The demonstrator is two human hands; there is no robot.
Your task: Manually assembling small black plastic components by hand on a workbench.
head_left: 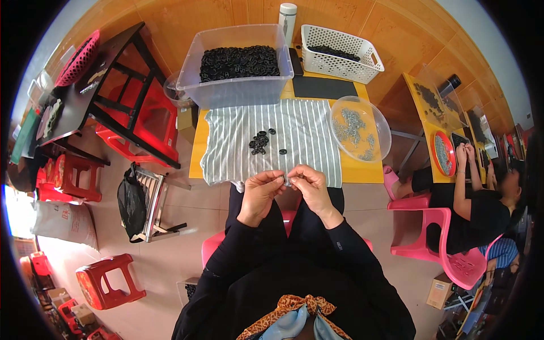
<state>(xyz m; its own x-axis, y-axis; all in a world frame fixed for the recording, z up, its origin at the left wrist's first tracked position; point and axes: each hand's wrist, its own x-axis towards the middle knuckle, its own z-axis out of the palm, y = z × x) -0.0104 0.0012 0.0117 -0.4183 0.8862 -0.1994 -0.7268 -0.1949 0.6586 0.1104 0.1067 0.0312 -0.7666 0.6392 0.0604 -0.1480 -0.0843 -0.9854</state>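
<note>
My left hand [262,195] and my right hand [310,192] meet at the near edge of the table, just over the striped cloth's front hem. Fingers of both are pinched around a tiny piece between them, too small to name. On the grey-and-white striped cloth [226,130] ahead lies a small pile of black oval rings [259,143], with one loose ring [283,152] to its right. A clear round tub [383,113] at the right holds many small silvery metal pieces [351,127].
A clear plastic bin [238,90] full of black rings stands at the back, beside a white perforated basket [340,67] and a white bottle [287,22]. To the right, a person [476,209] sits on a pink chair [419,218] at another table. Red stools [110,283] stand left.
</note>
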